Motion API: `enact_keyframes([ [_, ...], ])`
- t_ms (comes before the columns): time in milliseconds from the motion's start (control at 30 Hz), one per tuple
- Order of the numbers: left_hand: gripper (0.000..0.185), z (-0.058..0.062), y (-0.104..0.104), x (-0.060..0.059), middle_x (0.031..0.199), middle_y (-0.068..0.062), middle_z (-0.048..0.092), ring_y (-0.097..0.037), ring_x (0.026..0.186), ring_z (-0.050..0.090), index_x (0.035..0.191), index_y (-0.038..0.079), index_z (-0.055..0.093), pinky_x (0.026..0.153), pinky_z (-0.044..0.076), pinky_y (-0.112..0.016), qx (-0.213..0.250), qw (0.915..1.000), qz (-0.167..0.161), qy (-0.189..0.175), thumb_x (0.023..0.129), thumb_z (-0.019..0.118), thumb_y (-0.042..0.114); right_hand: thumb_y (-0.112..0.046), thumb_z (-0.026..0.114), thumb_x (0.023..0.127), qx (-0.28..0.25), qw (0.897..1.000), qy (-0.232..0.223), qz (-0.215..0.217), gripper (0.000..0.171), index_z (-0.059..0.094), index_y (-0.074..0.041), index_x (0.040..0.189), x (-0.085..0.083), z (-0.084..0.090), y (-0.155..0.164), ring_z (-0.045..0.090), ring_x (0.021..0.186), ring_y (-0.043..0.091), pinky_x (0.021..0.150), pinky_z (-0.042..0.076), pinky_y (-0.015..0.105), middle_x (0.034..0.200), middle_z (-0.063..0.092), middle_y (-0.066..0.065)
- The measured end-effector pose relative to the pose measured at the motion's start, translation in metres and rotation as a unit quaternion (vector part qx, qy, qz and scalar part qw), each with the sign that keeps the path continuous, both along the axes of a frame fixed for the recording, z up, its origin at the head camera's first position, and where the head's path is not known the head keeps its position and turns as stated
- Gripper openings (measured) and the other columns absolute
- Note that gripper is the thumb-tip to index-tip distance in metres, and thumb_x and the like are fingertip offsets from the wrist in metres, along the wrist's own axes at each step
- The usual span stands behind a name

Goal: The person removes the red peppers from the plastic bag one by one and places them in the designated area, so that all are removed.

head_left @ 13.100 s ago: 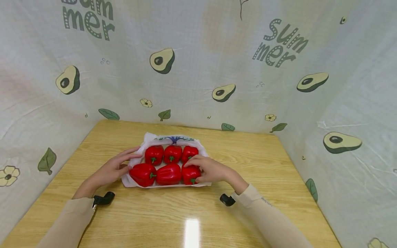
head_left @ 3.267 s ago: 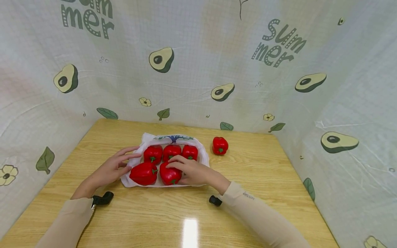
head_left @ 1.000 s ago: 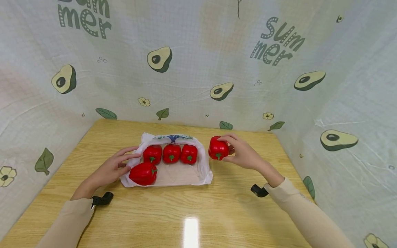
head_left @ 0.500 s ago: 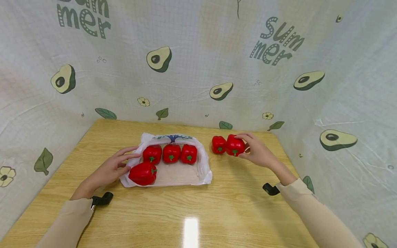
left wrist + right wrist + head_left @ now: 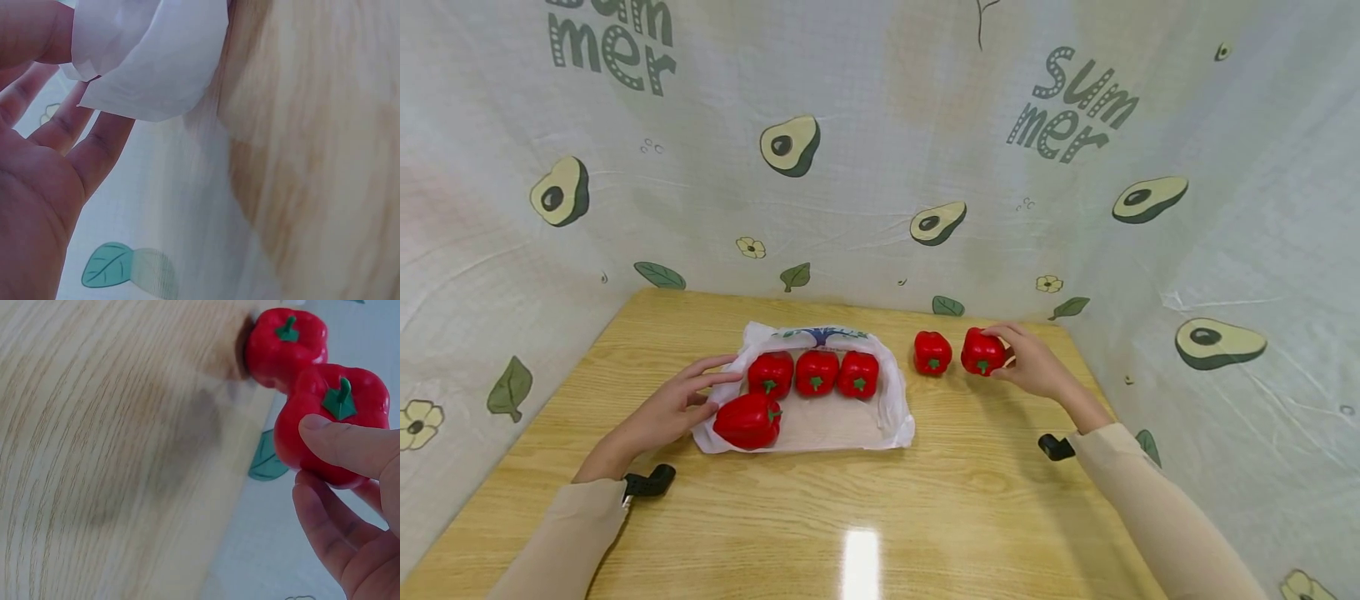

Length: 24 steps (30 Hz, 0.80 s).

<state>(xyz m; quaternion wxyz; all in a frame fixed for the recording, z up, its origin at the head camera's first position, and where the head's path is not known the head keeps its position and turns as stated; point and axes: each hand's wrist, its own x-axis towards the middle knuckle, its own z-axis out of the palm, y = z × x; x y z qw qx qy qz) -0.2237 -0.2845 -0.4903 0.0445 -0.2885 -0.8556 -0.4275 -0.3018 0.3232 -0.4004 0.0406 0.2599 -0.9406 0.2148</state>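
Observation:
A tray lined with white paper [image 5: 898, 421] holds three red bell peppers along its back and one lying bell pepper [image 5: 748, 422] at its front left. My left hand [image 5: 666, 408] rests at the tray's left side, its fingers extended against the white paper [image 5: 156, 69]; the paper hides some fingertips in the left wrist view. At the back right of the table my right hand [image 5: 1033, 362] holds a red bell pepper [image 5: 982, 353] between thumb and fingers, its green stem towards me. Another bell pepper [image 5: 932, 354] stands just left of it, with a small gap between.
The wooden table [image 5: 760, 525] ends at a hanging cloth [image 5: 865, 167] printed with avocados and leaves, at the back and on both sides. A black wrist camera [image 5: 651, 482] sits at the left cuff and another black camera [image 5: 1056, 447] at the right.
Two bell peppers have gone from the tray's front row to the table's back right. In the last second my right hand has carried the second past the first to its right. The left hand stays.

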Motion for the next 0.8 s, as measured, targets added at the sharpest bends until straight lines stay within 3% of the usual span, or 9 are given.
enact_keyframes([
  [267,0.05,0.001,0.001,0.0,0.164,-0.013,0.04,0.0,0.134,0.04,0.146,0.009,0.063,0.087,0.058,-0.023,-0.004,1.0,0.0,0.001,0.099,0.069,-0.004,0.007,0.087,0.082,0.007,1.0,-0.001,0.0,0.071,0.056,-0.001,0.145,-0.013,-0.01,0.003,0.068,0.101,0.037,0.083,0.063,0.051,0.145,0.055,0.024],
  [467,0.049,0.002,0.001,0.001,0.164,-0.014,0.041,0.001,0.134,0.04,0.146,0.009,0.064,0.086,0.058,-0.023,-0.006,1.0,0.002,0.005,0.098,0.069,-0.004,0.008,0.085,0.084,0.011,1.0,0.001,0.015,0.067,0.057,-0.001,0.144,-0.021,-0.021,0.004,0.06,0.116,0.042,0.086,0.061,0.057,0.145,0.055,0.024],
  [800,0.05,0.002,0.0,0.001,0.164,-0.013,0.041,-0.001,0.136,0.039,0.146,0.012,0.064,0.086,0.058,-0.024,-0.007,0.9999,0.005,0.006,0.098,0.07,-0.004,0.01,0.085,0.083,0.017,1.0,-0.016,-0.006,0.069,0.057,-0.004,0.145,-0.033,-0.034,0.005,0.057,0.125,0.042,0.091,0.059,0.057,0.148,0.054,0.022],
])
